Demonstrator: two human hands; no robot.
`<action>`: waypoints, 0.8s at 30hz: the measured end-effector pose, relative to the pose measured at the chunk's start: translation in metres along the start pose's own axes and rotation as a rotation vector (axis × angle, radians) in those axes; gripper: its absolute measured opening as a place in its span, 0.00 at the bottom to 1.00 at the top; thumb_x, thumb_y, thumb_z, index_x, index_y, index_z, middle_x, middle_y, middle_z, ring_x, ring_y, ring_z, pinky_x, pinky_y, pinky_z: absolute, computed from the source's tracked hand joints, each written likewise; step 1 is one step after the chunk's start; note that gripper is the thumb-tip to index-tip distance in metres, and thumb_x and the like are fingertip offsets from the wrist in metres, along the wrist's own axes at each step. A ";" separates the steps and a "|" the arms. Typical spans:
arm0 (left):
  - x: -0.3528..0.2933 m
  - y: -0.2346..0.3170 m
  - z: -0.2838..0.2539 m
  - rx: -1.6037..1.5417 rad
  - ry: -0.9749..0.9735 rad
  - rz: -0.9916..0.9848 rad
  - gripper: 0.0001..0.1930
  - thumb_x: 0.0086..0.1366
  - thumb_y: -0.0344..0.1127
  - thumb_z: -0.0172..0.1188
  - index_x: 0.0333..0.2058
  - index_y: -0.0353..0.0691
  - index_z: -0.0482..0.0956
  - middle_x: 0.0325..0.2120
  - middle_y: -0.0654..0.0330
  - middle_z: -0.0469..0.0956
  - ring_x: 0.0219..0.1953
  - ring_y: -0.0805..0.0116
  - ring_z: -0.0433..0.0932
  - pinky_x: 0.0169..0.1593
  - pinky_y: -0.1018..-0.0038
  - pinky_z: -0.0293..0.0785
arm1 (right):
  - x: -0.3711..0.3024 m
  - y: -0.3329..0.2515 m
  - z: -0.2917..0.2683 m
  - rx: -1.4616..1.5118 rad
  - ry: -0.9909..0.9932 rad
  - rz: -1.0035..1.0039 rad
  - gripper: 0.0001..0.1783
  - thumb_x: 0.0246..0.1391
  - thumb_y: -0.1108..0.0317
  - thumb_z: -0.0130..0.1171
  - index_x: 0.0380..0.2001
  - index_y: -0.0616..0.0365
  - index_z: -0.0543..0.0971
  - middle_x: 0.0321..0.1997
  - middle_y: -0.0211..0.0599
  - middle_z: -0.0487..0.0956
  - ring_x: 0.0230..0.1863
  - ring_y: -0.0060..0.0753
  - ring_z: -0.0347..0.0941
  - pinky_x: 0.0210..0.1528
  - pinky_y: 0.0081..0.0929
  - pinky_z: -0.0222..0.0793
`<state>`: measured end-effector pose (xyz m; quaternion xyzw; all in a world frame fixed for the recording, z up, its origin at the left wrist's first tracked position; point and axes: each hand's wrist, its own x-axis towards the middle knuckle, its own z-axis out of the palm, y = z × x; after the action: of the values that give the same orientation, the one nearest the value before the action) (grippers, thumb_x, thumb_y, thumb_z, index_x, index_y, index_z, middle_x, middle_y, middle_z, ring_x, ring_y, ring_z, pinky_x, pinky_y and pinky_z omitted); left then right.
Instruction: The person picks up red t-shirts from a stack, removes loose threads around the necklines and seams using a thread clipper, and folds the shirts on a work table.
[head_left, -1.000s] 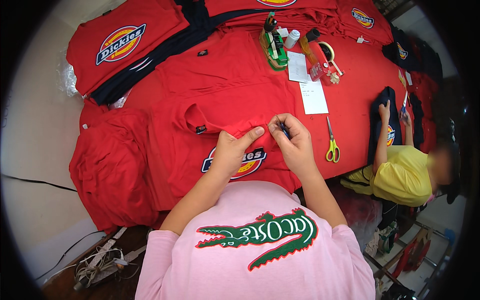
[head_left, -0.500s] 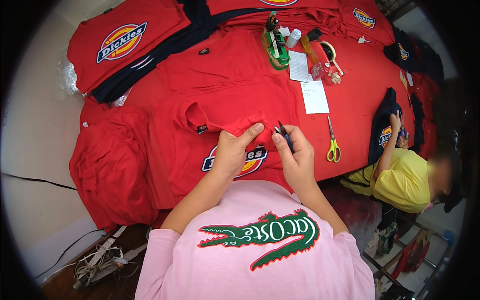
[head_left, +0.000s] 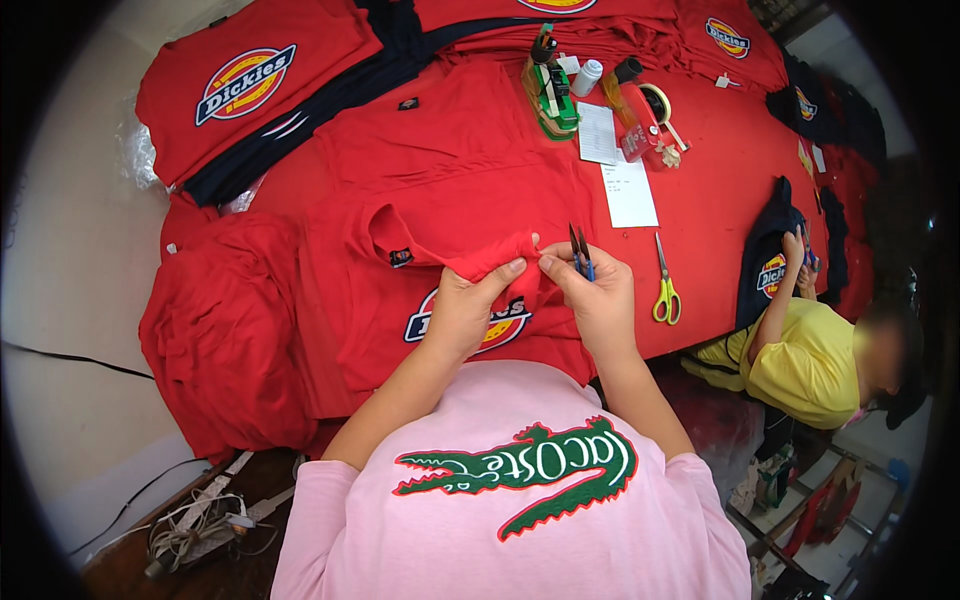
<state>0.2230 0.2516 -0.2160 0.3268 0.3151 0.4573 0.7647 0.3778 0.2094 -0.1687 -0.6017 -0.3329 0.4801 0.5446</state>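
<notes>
A red T-shirt with a printed logo lies spread before me, its neckband lifted and a dark label inside it. My left hand is closed, pinching the fabric near the collar between thumb and fingers. Close beside it, my right hand has thumb and forefinger together at the edge of the same fabric. Blue-handled thread snips are tucked in that right hand, dark blades pointing up and away from the cloth. Whether a thread is between the right fingertips is too small to tell.
Yellow-handled scissors lie to the right. Beyond are papers, a white bottle, a green-based holder and a tape dispenser. Red shirts heap at left. A person in yellow handles a dark garment at right.
My right hand has moved in to the fabric beside my left fingers. The snips have swung from pointing at the cloth to pointing upward. The left hand has barely moved.
</notes>
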 end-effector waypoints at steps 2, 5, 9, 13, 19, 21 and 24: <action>0.001 -0.004 -0.005 -0.001 -0.020 -0.022 0.15 0.69 0.25 0.62 0.54 0.33 0.82 0.51 0.57 0.84 0.54 0.70 0.81 0.59 0.73 0.76 | 0.004 0.004 -0.007 0.107 -0.064 0.118 0.06 0.60 0.74 0.67 0.39 0.65 0.86 0.22 0.19 0.74 0.21 0.07 0.62 0.22 0.14 0.53; 0.001 -0.005 -0.009 0.005 -0.050 -0.062 0.16 0.71 0.25 0.61 0.56 0.34 0.81 0.54 0.56 0.83 0.56 0.69 0.80 0.61 0.72 0.76 | 0.007 0.010 -0.011 0.160 -0.097 0.194 0.05 0.60 0.73 0.66 0.38 0.63 0.86 0.21 0.18 0.73 0.20 0.07 0.59 0.21 0.14 0.48; 0.000 -0.003 -0.010 0.045 -0.076 -0.084 0.16 0.72 0.25 0.58 0.57 0.33 0.80 0.55 0.56 0.82 0.58 0.68 0.79 0.63 0.71 0.74 | 0.011 0.012 -0.016 0.157 -0.133 0.157 0.05 0.61 0.74 0.64 0.37 0.64 0.86 0.22 0.19 0.75 0.22 0.08 0.62 0.22 0.15 0.53; 0.001 -0.005 -0.009 0.063 -0.076 -0.117 0.17 0.72 0.24 0.55 0.58 0.32 0.80 0.56 0.56 0.82 0.57 0.69 0.79 0.63 0.71 0.74 | 0.007 0.014 -0.008 0.001 -0.037 -0.058 0.05 0.62 0.75 0.63 0.35 0.67 0.84 0.25 0.21 0.77 0.27 0.11 0.67 0.27 0.16 0.61; 0.000 0.000 -0.007 0.051 -0.069 -0.137 0.17 0.72 0.23 0.52 0.57 0.31 0.80 0.53 0.57 0.83 0.53 0.72 0.81 0.60 0.74 0.74 | 0.003 0.018 -0.004 -0.321 0.017 -0.321 0.04 0.62 0.79 0.60 0.37 0.69 0.82 0.28 0.25 0.79 0.30 0.11 0.69 0.30 0.16 0.63; -0.001 0.002 -0.001 -0.005 -0.035 -0.146 0.17 0.71 0.23 0.51 0.55 0.31 0.81 0.50 0.58 0.84 0.50 0.73 0.82 0.58 0.75 0.75 | 0.002 0.015 -0.002 -0.378 0.005 -0.340 0.03 0.61 0.80 0.60 0.37 0.69 0.82 0.28 0.25 0.78 0.29 0.11 0.69 0.31 0.16 0.63; -0.002 0.000 -0.001 -0.067 0.003 -0.123 0.13 0.71 0.26 0.56 0.51 0.31 0.83 0.46 0.59 0.85 0.47 0.74 0.82 0.55 0.76 0.76 | 0.001 0.009 -0.001 -0.435 0.004 -0.423 0.04 0.62 0.80 0.59 0.37 0.68 0.82 0.28 0.27 0.78 0.29 0.12 0.69 0.31 0.18 0.65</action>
<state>0.2217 0.2503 -0.2158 0.2804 0.3201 0.4202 0.8015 0.3776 0.2084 -0.1773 -0.6225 -0.5447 0.2725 0.4916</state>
